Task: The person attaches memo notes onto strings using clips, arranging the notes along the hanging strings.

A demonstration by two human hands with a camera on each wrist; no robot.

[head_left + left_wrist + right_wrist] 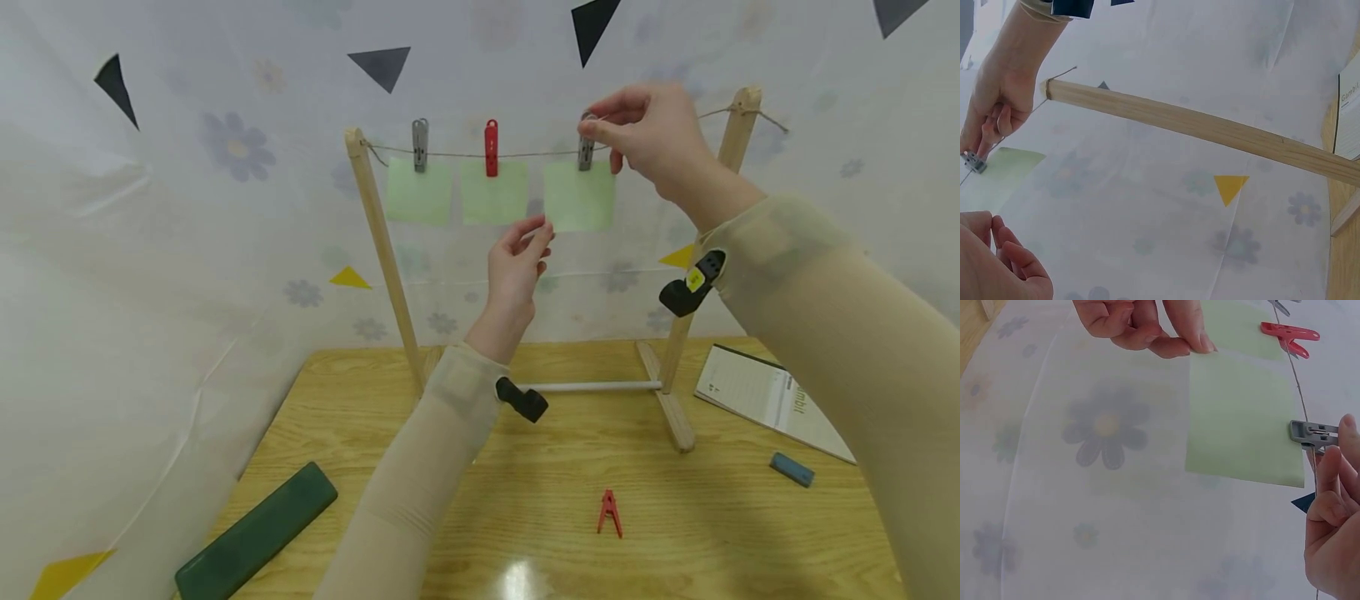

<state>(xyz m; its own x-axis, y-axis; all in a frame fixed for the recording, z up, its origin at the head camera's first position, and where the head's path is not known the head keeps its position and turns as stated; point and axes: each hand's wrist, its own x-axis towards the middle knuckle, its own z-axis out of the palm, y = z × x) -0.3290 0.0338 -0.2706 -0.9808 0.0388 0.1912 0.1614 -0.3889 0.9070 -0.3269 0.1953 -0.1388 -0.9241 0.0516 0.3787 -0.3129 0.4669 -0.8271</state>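
Observation:
Three pale green paper squares hang from a thin string (pixel 536 154). My right hand (pixel 656 137) pinches the grey clothespin (pixel 586 143) at the top of the rightmost green paper (pixel 579 196); in the right wrist view that clothespin (pixel 1313 432) sits over the string and the paper's edge. Thumb and fingertips of my left hand (pixel 517 267) pinch the same paper's lower left corner. A red clothespin (pixel 491 148) holds the middle green paper (pixel 495 196), and another grey clothespin (pixel 420 146) holds the left green paper (pixel 418 198).
Two wooden posts (pixel 386 258) carry the string, joined low down by a white rod (pixel 592 387). On the wooden table (pixel 540 467) lie a loose red clothespin (pixel 610 512), a green case (pixel 258 533), a blue eraser-like block (pixel 792 469) and a notepad (pixel 772 400). Behind hangs a flowered sheet (pixel 247 292).

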